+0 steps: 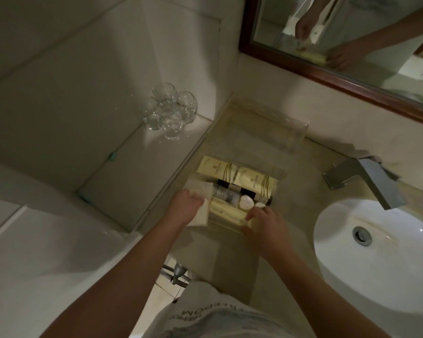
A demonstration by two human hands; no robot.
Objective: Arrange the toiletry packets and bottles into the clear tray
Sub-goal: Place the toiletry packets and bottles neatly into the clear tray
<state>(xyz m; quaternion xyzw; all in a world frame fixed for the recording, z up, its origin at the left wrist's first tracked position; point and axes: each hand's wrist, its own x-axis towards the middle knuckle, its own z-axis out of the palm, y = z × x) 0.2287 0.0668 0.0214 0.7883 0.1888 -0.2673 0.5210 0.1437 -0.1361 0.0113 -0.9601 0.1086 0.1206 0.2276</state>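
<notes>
While the left grip (187,210) pinched a white packet (201,190) (beside the clear tray (282,172)), the right grip (265,223) held a cream packet (252,225).

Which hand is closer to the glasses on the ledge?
Left. The left hand is at the tray edge facing the glasses; the right hand is at the opposite side, toward the sink.

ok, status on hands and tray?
Left hand grips white packet at left edge of clear tray. Right hand holds cream item at its near corner. Tray part filled; nothing blocking.
</notes>
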